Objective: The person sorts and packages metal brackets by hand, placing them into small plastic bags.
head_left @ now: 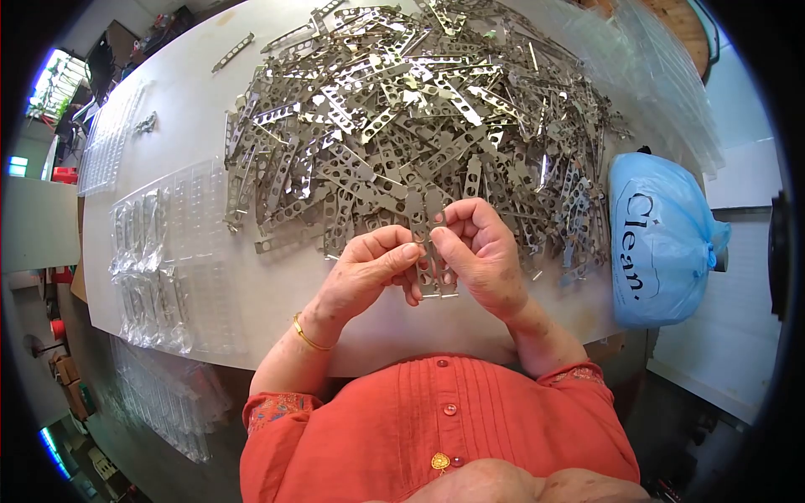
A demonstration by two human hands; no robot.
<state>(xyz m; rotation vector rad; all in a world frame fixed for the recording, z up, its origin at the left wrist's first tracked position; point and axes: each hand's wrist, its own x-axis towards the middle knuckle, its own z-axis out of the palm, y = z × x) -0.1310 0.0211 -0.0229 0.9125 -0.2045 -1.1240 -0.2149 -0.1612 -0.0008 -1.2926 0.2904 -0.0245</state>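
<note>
A white worktable [210, 101] in a cluttered workshop carries a sprawling heap of perforated metal strips [419, 109]. At its near edge, the left hand [365, 272] and right hand [478, 251] meet over a small stack of perforated strips [434, 272], held upright between them just above the table. Thumbs and forefingers of both hands are closed on the stack from either side, the left pinching its edge near the top, the right wrapped behind it with the thumb pressed on the front; the remaining fingers curl loosely inward. A gold bangle [309, 335] circles the left wrist. Squaring such thin pieces likely goes best with a light, even pinch, the edges tapped flush and the holes lined up before the grip tightens, since slick metal can fan apart. To the left lie clear plastic trays [159, 268], some pockets already holding strips. To the right sits a knotted blue plastic bag [658, 243] printed "Clean."
</note>
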